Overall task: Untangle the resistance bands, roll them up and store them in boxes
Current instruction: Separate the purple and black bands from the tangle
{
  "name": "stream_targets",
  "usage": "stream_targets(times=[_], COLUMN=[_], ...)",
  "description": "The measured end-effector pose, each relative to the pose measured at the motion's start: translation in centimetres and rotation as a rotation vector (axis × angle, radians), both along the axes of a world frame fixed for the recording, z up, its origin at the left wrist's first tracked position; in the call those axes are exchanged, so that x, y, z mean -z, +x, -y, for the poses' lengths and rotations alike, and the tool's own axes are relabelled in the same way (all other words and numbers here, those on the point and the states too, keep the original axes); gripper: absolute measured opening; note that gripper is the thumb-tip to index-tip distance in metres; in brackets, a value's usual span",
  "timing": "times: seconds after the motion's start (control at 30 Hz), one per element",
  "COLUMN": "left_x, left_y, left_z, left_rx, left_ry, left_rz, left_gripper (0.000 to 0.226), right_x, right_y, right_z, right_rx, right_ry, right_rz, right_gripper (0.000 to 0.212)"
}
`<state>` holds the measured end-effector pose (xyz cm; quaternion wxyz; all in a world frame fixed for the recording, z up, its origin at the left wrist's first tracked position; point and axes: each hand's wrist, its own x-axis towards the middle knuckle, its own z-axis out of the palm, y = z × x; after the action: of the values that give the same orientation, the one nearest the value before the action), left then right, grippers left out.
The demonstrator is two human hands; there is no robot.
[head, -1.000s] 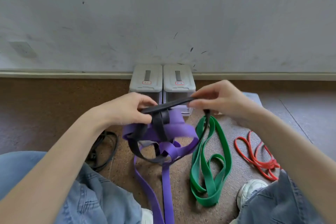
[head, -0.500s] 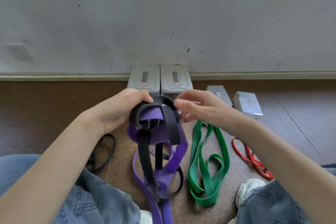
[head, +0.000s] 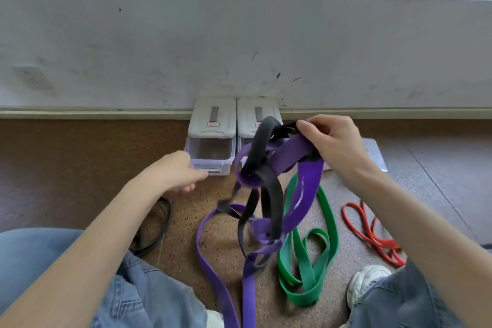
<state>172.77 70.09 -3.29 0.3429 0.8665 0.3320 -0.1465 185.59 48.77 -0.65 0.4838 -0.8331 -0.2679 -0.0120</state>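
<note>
A: What is the right hand (head: 334, 145) doing?

B: It is raised right of the frame's centre, its fingers curled round a tangle of two bands. The black band (head: 266, 141) arches up from the grip, and the purple band (head: 306, 186) hangs below it, the two knotted through one another in mid-air.

A: And the left hand (head: 177, 172)?

B: Left of centre, lower, holding nothing. Its fingers hang loosely bent, their tips just beside the front of the left box (head: 213, 138); whether they touch it, I cannot tell.

A: Where do the bands end?

B: The purple band trails down to the floor (head: 66, 168) and runs off the bottom edge between the person's knees. The black one loops through it above the floor.

A: Other bands?

B: A green band (head: 308, 269) lies folded on the floor, lower right of centre. A thin red band (head: 372, 234) lies further right, near a white shoe (head: 368, 283). A dark loop (head: 159, 224) shows under the left forearm.

A: The boxes?

B: Two clear ones with pale lids stand side by side against the wall (head: 239, 34); the right box (head: 250, 117) is partly hidden by the tangle.
</note>
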Motion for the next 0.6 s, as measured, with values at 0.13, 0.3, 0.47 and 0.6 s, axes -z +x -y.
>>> stream_targets(times=[0.13,0.3,0.47,0.6], left_x=[-1.8,-1.3,-2.5,-2.3], left_y=[0.4,1.4,1.6,1.8], left_z=[2.0,5.0,2.4,2.2], left_rx=[0.083,0.063,-0.101,-0.166], left_ry=[-0.682,-0.55,-0.368,-0.26], left_rz=[0.351,0.549,0.656,0.619], left_gripper=[0.066,0.007,0.023,0.029], right_x=[-0.1,-0.7,-0.1,0.9], right_y=[-1.9,-2.6,-1.4,-1.3], right_z=[-1.0,-1.0,-0.4,-0.8], right_rx=[-0.13,-0.151,-0.057,-0.072], right_ry=[-0.015,-0.072,-0.289,-0.348], right_rz=[0.067,0.277,0.377,0.367], right_gripper=[0.012,0.015,0.022,0.025])
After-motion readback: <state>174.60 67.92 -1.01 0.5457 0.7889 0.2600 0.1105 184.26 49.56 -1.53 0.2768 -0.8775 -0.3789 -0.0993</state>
